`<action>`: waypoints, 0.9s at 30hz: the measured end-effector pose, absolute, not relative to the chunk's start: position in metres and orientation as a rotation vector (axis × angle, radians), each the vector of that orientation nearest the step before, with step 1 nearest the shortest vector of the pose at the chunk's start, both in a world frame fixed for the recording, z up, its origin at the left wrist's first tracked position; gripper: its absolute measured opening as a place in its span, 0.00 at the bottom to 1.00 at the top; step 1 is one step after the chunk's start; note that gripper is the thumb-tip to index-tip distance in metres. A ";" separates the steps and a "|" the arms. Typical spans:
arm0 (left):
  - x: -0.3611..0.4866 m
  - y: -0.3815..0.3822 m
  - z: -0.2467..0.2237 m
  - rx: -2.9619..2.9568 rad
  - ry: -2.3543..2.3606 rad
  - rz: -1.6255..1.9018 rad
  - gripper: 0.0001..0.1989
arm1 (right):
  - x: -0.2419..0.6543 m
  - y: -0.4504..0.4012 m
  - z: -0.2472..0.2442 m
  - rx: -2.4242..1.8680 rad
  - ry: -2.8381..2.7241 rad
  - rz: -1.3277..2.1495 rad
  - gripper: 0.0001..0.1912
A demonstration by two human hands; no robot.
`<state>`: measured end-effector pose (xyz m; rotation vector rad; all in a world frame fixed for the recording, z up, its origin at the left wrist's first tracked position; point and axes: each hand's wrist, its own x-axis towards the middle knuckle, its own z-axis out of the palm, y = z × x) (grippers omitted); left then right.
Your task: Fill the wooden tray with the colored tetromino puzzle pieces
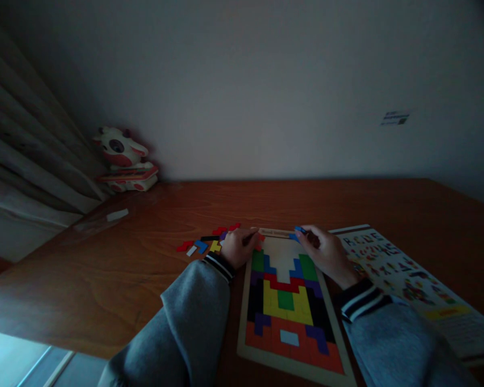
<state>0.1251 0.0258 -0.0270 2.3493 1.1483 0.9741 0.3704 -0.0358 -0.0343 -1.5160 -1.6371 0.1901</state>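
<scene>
A wooden puzzle board (241, 333) lies on the table in front of me, its lower part filled with coloured block pieces and its upper middle showing bare wood. At the board's top left corner is my left hand (239, 248), its fingers closed at an orange-red puzzle piece (260, 242), partly hidden by the hand. My right hand (326, 251) pinches a blue puzzle piece (300, 229) between thumb and fingers above the top right corner. Another bit of blue (293, 237) shows just below those fingertips.
Several loose puzzle pieces (201, 246) lie left of the board, partly behind my left hand. A printed pattern sheet (419, 285) lies to the right. At the back left stand a cow-shaped toy (123, 158) and a small white strip (117, 215); a wall rises behind the table.
</scene>
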 end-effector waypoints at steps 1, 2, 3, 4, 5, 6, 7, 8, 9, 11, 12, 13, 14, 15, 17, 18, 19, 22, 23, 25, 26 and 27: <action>0.125 0.026 -0.028 2.383 1.138 0.973 0.13 | 0.371 -0.036 -0.035 -1.517 -1.638 0.188 0.17; 0.124 0.026 -0.028 2.426 1.125 0.982 0.13 | 0.371 -0.036 -0.035 -1.518 -1.638 0.187 0.17; 0.123 0.026 -0.027 2.475 1.109 0.996 0.13 | 0.371 -0.036 -0.035 -1.519 -1.640 0.186 0.17; 0.120 0.026 -0.026 2.528 1.077 1.003 0.13 | 0.372 -0.036 -0.035 -1.520 -1.642 0.186 0.17; 0.117 0.026 -0.025 2.585 1.024 0.987 0.14 | 0.372 -0.036 -0.035 -1.520 -1.645 0.187 0.17; 0.114 0.026 -0.023 2.639 0.957 0.953 0.15 | 0.373 -0.036 -0.035 -1.520 -1.649 0.187 0.17; 0.110 0.026 -0.022 2.686 0.879 0.901 0.17 | 0.373 -0.036 -0.035 -1.520 -1.651 0.188 0.17; 0.106 0.026 -0.020 2.725 0.800 0.837 0.18 | 0.373 -0.036 -0.035 -1.519 -1.654 0.188 0.17; 0.103 0.026 -0.019 2.756 0.735 0.776 0.20 | 0.373 -0.036 -0.035 -1.518 -1.656 0.188 0.17; 0.098 0.026 -0.019 2.801 0.665 0.698 0.21 | 0.373 -0.036 -0.035 -1.516 -1.657 0.184 0.17; 0.097 0.026 -0.020 2.821 0.651 0.674 0.22 | 0.373 -0.036 -0.035 -1.516 -1.656 0.182 0.17; 0.096 0.026 -0.021 2.842 0.644 0.650 0.23 | 0.373 -0.036 -0.035 -1.518 -1.655 0.178 0.17; 0.096 0.025 -0.022 2.863 0.651 0.631 0.23 | 0.373 -0.036 -0.035 -1.520 -1.653 0.173 0.16; 0.097 0.023 -0.022 2.884 0.669 0.614 0.23 | 0.373 -0.036 -0.035 -1.524 -1.653 0.168 0.16; 0.099 0.019 -0.023 2.923 0.722 0.571 0.24 | 0.372 -0.036 -0.035 -1.529 -1.654 0.162 0.16; 0.100 0.016 -0.023 2.938 0.749 0.551 0.25 | 0.372 -0.036 -0.035 -1.530 -1.656 0.162 0.16; 0.100 0.014 -0.022 2.949 0.774 0.536 0.25 | 0.372 -0.036 -0.034 -1.531 -1.660 0.164 0.16; 0.101 0.010 -0.018 2.950 0.814 0.503 0.25 | 0.373 -0.036 -0.034 -1.533 -1.668 0.172 0.16; 0.100 0.010 -0.017 2.941 0.822 0.499 0.24 | 0.373 -0.037 -0.034 -1.535 -1.668 0.172 0.16; 0.099 0.010 -0.016 2.918 0.839 0.510 0.24 | 0.373 -0.037 -0.034 -1.539 -1.668 0.171 0.16; 0.099 0.010 -0.016 2.904 0.845 0.523 0.23 | 0.373 -0.037 -0.034 -1.540 -1.668 0.171 0.16; 0.099 0.011 -0.016 2.890 0.841 0.541 0.23 | 0.373 -0.037 -0.034 -1.541 -1.667 0.170 0.16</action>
